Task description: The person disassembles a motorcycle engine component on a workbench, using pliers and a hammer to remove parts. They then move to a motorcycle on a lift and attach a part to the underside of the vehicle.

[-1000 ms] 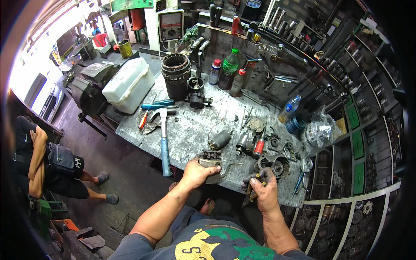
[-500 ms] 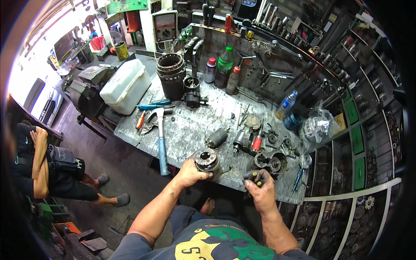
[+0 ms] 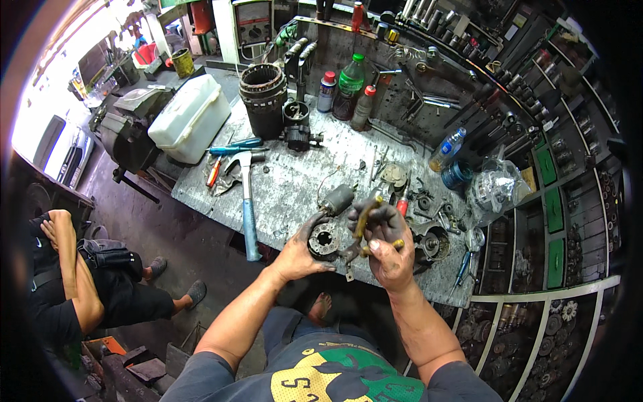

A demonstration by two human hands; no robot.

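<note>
My left hand [image 3: 299, 256] is closed round the side of a dark round metal motor part [image 3: 324, 241] with a ring of holes and a dark centre, held over the bench's front edge. Close on its right, my right hand [image 3: 388, 251] has blackened fingers curled round brass-coloured rod-like pieces [image 3: 364, 220]. A small dark metal piece with a tab [image 3: 349, 266] hangs between the two hands; which hand holds it I cannot tell. Behind the part lies a grey cylindrical motor [image 3: 337, 199]. An open round metal housing [image 3: 432, 242] sits right of my right hand, partly hidden.
A blue-handled hammer [image 3: 249, 218] lies with its handle over the bench's [image 3: 284, 184] front edge. Farther back stand a white plastic box [image 3: 189, 120], a black cylindrical housing [image 3: 262, 100] and several bottles. A person [image 3: 77, 268] with folded arms is at the left. Shelves of parts line the right.
My right hand has moved left and up, close to the round part, bringing the brass-coloured pieces. The round part has turned in my left hand, and the view has shifted slightly.
</note>
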